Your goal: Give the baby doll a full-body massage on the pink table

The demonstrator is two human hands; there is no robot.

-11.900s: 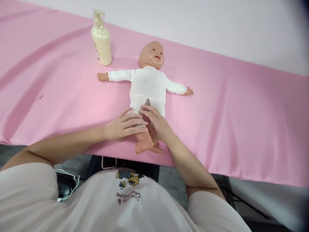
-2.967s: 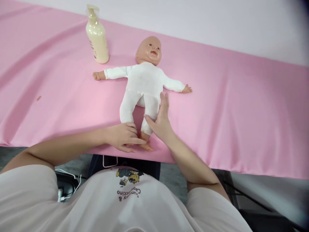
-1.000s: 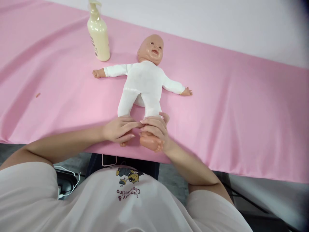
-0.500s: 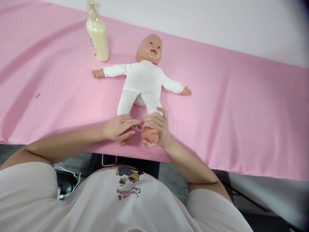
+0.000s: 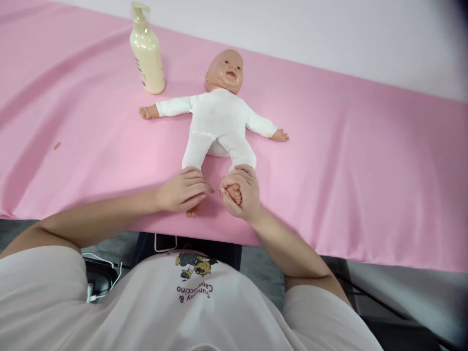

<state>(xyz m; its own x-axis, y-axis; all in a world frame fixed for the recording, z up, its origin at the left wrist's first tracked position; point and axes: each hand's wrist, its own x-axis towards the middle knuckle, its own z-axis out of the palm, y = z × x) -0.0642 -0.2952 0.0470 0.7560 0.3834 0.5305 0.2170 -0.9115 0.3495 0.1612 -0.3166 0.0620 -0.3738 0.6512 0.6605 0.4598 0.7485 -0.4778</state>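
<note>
Right hand was curled closed around one bare foot of the baby doll, fingers wrapped over it, forearm angled in from the near edge. Left hand lay palm-down over the doll's other foot, fingers loosely bent and resting on it; toes showed beneath. Fingertips of both hands nearly met. Doll lay face-up on the pink cloth, arms spread, in a white suit. Beyond the doll's outstretched arm, near its head, stood a pump bottle, upright, filled with cream-coloured lotion.
</note>
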